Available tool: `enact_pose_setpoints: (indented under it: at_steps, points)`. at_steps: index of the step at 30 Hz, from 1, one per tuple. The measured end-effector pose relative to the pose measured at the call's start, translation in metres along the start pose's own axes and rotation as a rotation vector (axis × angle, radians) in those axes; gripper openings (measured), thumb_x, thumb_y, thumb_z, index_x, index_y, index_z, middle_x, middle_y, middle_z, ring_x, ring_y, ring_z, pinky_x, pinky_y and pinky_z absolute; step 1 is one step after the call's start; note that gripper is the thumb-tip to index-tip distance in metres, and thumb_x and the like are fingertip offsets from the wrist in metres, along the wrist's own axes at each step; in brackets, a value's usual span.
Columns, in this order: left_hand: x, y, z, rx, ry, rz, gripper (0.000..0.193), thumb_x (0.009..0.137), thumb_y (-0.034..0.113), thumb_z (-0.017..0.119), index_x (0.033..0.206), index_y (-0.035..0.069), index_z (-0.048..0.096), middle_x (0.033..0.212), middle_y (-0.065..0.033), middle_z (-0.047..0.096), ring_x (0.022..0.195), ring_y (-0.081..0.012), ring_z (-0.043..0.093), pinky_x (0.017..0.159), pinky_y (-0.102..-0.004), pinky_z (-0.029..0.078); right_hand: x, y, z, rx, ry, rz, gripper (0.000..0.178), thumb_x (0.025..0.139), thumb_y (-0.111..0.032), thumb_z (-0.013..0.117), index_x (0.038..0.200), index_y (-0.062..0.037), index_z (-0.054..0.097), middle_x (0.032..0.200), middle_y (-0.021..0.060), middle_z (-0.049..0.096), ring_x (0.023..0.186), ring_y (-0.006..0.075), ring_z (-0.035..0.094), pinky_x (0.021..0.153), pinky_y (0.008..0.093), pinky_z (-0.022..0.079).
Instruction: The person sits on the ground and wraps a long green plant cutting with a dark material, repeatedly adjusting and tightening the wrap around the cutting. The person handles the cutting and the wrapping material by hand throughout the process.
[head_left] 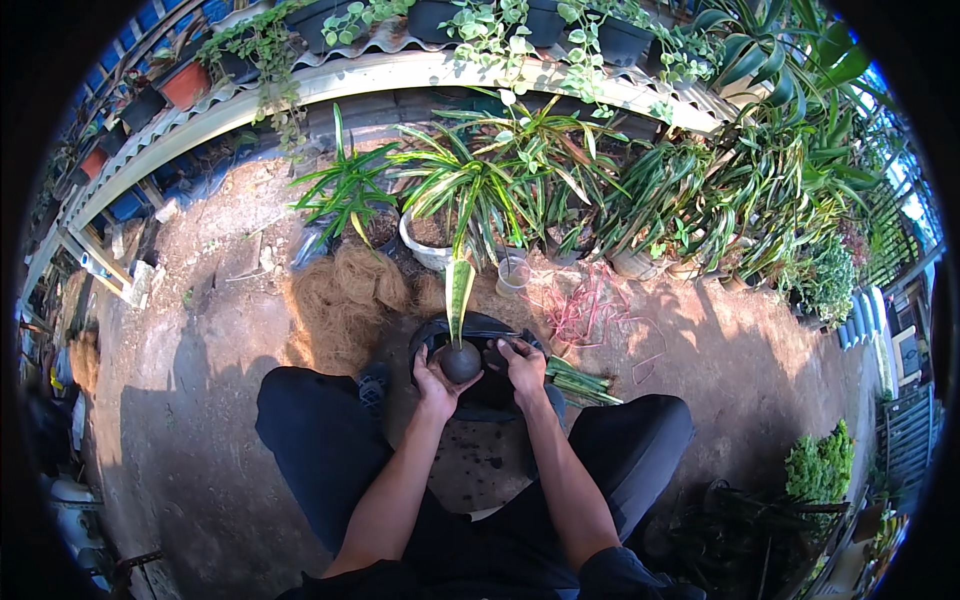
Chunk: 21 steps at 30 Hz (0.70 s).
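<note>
My left hand (434, 384) cups a round dark soil ball (460, 363) from below and from its left side. A single upright snake plant leaf (459, 292), green with pale edges, rises out of its top. Close to the ball on the right, my right hand (524, 368) has its fingers curled together; a dark bit shows by the thumb, too small to make out. Both hands are over a wide black plastic bag (482, 324) with dark contents, standing between my legs. Long green cut leaves (580, 384) lie beside the bag on the right.
Tangled brown fibre (345, 300) is heaped at the left beyond my knee. Pink string (592, 312) lies loose at the right, near a clear plastic cup (513, 275). Potted striped plants (440, 185) line the back, under a pale beam (370, 80) with hanging vines.
</note>
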<state>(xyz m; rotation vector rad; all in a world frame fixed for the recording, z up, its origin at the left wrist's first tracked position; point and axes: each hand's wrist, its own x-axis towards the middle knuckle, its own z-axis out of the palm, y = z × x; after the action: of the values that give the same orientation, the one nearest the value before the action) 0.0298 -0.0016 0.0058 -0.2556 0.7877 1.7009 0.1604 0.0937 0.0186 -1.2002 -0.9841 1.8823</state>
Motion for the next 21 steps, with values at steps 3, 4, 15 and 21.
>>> enact_pose_setpoints:
  at_steps: [3,4,15,21]
  points:
    - [0.004,-0.007,0.001,0.111,-0.003,0.057,0.049,0.099,0.045,0.031,0.126,0.008,0.048,0.128,-0.0155,0.056,0.118,-0.034,0.056,0.096,-0.0604,0.048,0.004,0.002,0.0,-0.091,0.023,-0.081,0.009,0.092,-0.006,0.062,0.098,-0.0007,0.067,0.096,0.0094,0.072,0.087,0.0167,0.068,0.077,0.0315,0.057]
    - [0.006,-0.008,0.001,0.115,-0.013,0.056,0.045,0.1,0.041,0.031,0.124,0.008,0.049,0.126,-0.015,0.057,0.117,-0.0334,0.058,0.095,-0.0596,0.049,0.004,0.002,0.0,-0.098,0.006,-0.12,0.01,0.092,-0.007,0.063,0.099,-0.0011,0.067,0.096,0.0089,0.072,0.087,0.0165,0.068,0.077,0.0309,0.056]
    - [0.005,-0.008,0.005,0.136,-0.096,0.09,0.036,0.1,0.038,0.04,0.118,0.009,0.053,0.12,-0.0142,0.061,0.113,-0.0302,0.061,0.095,-0.0571,0.051,-0.004,-0.015,0.005,-0.028,0.061,-0.039,0.022,0.094,-0.024,0.063,0.102,-0.0042,0.067,0.093,0.0058,0.071,0.082,0.0144,0.068,0.071,0.031,0.057]
    - [0.01,-0.011,0.004,0.112,-0.017,0.081,0.033,0.103,0.034,0.034,0.123,0.014,0.053,0.121,-0.0095,0.061,0.11,-0.0251,0.063,0.093,-0.0494,0.053,0.007,0.001,0.008,-0.099,0.149,-0.183,0.026,0.097,-0.025,0.059,0.103,-0.0011,0.067,0.093,0.0053,0.07,0.083,0.0133,0.066,0.076,0.0266,0.054]
